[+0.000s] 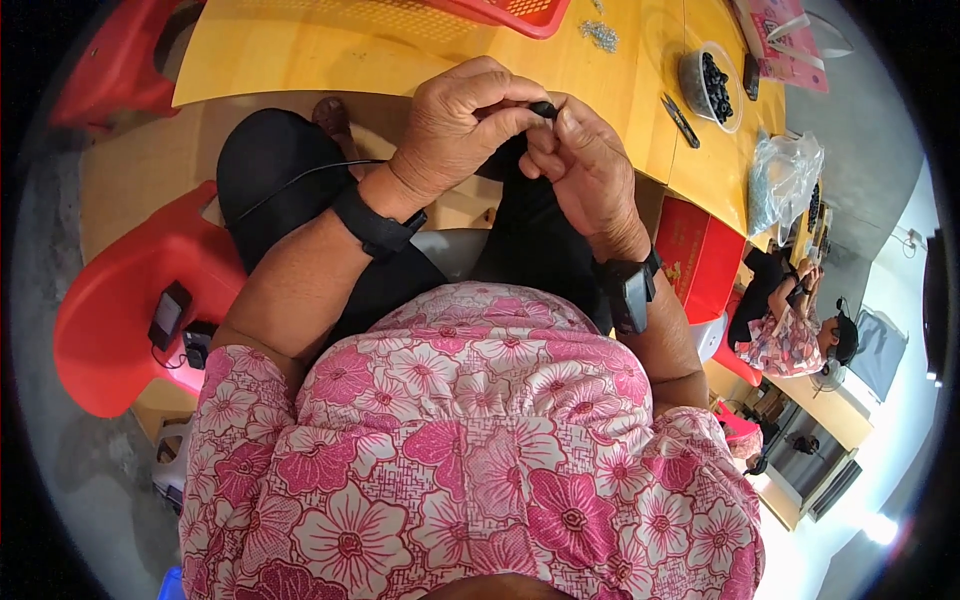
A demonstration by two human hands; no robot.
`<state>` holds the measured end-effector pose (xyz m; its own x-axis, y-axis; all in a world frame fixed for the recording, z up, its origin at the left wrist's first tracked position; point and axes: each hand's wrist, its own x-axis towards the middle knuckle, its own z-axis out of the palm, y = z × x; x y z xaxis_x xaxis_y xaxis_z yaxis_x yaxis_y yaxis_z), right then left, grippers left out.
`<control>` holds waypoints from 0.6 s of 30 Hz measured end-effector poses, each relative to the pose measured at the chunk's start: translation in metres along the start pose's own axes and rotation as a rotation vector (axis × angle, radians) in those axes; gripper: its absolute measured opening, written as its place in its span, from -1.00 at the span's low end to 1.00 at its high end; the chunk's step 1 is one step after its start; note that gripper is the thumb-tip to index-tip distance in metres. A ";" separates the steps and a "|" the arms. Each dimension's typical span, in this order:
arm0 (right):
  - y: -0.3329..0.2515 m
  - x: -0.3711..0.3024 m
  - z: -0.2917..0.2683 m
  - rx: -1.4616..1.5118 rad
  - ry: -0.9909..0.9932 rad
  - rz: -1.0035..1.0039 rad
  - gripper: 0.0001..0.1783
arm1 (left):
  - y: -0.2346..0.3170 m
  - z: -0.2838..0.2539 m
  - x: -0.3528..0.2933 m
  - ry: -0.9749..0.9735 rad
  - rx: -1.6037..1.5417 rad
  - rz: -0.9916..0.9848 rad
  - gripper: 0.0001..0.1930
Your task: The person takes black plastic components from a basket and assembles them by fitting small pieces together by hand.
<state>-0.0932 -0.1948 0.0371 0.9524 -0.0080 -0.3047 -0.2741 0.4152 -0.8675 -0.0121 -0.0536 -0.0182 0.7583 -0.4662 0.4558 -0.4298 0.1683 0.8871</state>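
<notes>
**Hands pinching a small, rounded black piece (543, 109) just off the tabletop**

The left hand (468, 122) is nearly closing, pinching the piece between thumb and forefinger. The right hand (588, 165) is curling its fingers in from the right; whether it is gripping the piece too, I cannot tell. The piece is appearing over the lap, before the near edge of the yellow tabletop (330, 50), so a slipping fingertip hold could be dropping it to the lap or floor.

At far right, a clear, round plastic tub (690, 78) is holding many small black pieces (718, 90); a knock could be spilling them. Nearer, a clear plastic bag (795, 165) is holding pale bluish contents, too indistinct to name. A red plastic basket (535, 20) is standing far off, its contents not showing.
</notes>
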 end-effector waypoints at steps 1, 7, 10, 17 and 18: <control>0.001 0.000 -0.001 -0.005 -0.002 -0.009 -0.67 | 0.000 0.000 0.000 -0.001 -0.001 0.000 -0.81; 0.002 -0.003 0.003 0.016 0.074 -0.019 -0.69 | 0.003 0.000 0.000 -0.015 -0.017 -0.007 -0.80; 0.004 -0.003 0.001 0.045 0.063 -0.028 -0.69 | 0.001 0.001 -0.001 -0.019 -0.015 0.002 -0.80; 0.009 -0.002 0.004 0.029 0.092 -0.030 -0.70 | 0.002 0.002 -0.002 -0.009 0.016 0.025 -0.78; 0.011 -0.002 0.005 0.033 0.100 -0.041 -0.70 | 0.002 0.002 -0.002 -0.005 0.021 0.030 -0.78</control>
<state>-0.0975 -0.1860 0.0302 0.9442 -0.1162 -0.3083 -0.2287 0.4424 -0.8672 -0.0153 -0.0540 -0.0173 0.7427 -0.4656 0.4814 -0.4621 0.1640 0.8715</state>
